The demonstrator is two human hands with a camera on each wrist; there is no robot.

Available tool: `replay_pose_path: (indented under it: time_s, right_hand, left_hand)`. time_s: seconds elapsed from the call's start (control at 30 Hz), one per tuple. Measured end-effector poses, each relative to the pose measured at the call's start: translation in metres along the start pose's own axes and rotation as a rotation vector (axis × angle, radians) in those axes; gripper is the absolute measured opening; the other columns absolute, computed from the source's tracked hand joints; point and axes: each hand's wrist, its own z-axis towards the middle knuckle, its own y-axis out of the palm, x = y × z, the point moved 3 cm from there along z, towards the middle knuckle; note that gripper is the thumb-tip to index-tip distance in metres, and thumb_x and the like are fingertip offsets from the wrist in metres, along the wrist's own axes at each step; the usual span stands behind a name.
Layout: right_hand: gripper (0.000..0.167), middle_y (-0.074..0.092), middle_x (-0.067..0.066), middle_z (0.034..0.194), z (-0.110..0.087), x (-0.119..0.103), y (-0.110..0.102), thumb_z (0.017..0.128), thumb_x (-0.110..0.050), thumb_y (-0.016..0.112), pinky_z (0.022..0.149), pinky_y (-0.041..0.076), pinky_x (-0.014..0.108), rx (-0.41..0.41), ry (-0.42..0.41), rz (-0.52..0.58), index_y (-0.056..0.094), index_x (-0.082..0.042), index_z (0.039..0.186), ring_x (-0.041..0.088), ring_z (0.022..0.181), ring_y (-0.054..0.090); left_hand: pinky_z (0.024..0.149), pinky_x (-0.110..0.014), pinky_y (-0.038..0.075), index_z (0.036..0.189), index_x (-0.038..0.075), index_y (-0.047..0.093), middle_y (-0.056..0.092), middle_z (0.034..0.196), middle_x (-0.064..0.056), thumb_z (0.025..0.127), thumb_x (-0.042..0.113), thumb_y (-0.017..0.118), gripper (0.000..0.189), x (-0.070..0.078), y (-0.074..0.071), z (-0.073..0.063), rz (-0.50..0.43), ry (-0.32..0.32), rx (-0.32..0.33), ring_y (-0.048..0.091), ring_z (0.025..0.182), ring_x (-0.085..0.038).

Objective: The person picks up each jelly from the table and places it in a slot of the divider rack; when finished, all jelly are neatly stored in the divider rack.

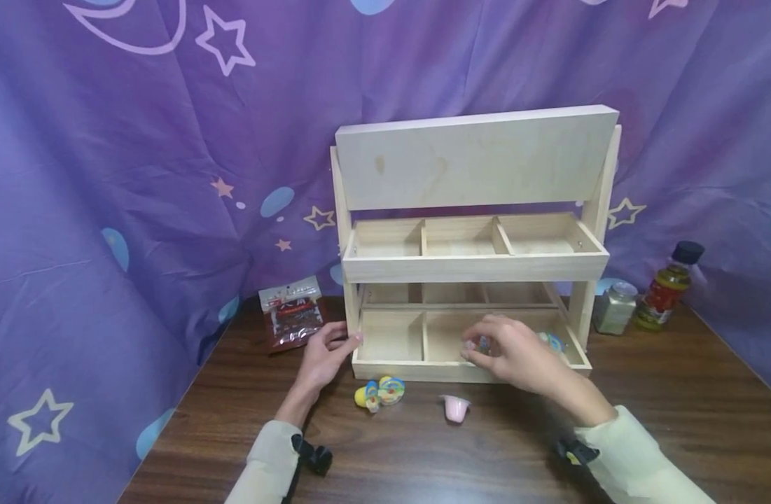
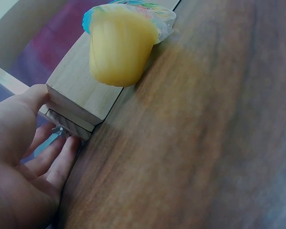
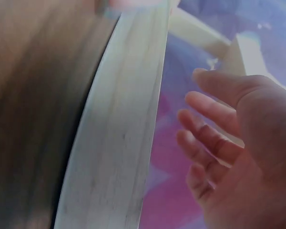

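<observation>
A light wooden two-tier rack point(image 1: 473, 269) with divided compartments stands on the table. My left hand point(image 1: 325, 357) holds its lower left corner, thumb on the wood and fingers around the side. Over the lower tier's middle and right part, my right hand point(image 1: 517, 353) has loosely bent fingers; the right wrist view shows nothing between them. A colourful bit point(image 1: 484, 344) shows by those fingers, partly hidden. A jelly cup with a swirled lid point(image 1: 552, 341) lies in the lower right compartment. Before the rack lie yellow jelly cups point(image 1: 361, 397) with patterned lids and a pink jelly cup point(image 1: 456, 409).
A red spice packet point(image 1: 295, 318) lies left of the rack, close to my left hand. Standing to the right are a glass jar point(image 1: 615, 308) and an oil bottle point(image 1: 664, 290) with a black cap. A purple curtain point(image 1: 284, 105) hangs behind the brown table point(image 1: 385, 465).
</observation>
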Motion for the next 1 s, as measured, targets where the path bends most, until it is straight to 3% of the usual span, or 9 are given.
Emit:
replay_pose_path:
  time_s: [0.17,0.4,0.63,1.0]
  right_hand:
    - [0.008,0.072,-0.017,0.086,-0.011,-0.019,0.008,0.095,-0.02,0.084,0.07,0.061,0.023,-0.077,-0.039,0.111,0.079,-0.021,0.101,-0.004,0.076,0.064]
    - [0.005,0.078,-0.014,0.09,-0.024,-0.028,0.02,0.098,-0.02,0.081,0.073,0.063,0.022,-0.173,-0.054,0.278,0.079,-0.02,0.102,-0.004,0.079,0.07]
    - [0.005,0.073,-0.016,0.082,-0.027,-0.028,0.028,0.097,-0.024,0.082,0.063,0.059,0.021,-0.227,-0.04,0.319,0.078,-0.023,0.099,-0.003,0.07,0.065]
    - [0.014,0.074,-0.013,0.086,-0.036,-0.028,0.035,0.093,-0.024,0.087,0.064,0.059,0.021,-0.306,0.015,0.341,0.075,-0.022,0.101,-0.002,0.07,0.066]
  left_hand:
    - [0.109,-0.052,0.059,0.145,0.009,0.064,0.07,0.143,-0.021,0.097,0.037,0.082,0.059,-0.001,-0.003,0.0,0.009,-0.011,0.003,0.071,0.128,-0.037]
    - [0.11,-0.052,0.058,0.145,0.009,0.064,0.07,0.143,-0.021,0.097,0.038,0.082,0.059,-0.002,-0.003,0.002,0.001,-0.016,0.0,0.071,0.128,-0.037]
    - [0.11,-0.052,0.058,0.145,0.007,0.064,0.07,0.143,-0.022,0.098,0.034,0.082,0.058,-0.002,-0.001,0.001,-0.014,-0.01,-0.003,0.071,0.128,-0.038]
    - [0.109,-0.052,0.059,0.145,0.007,0.064,0.07,0.143,-0.021,0.097,0.035,0.082,0.058,-0.001,0.001,0.002,-0.009,-0.005,-0.008,0.071,0.127,-0.038]
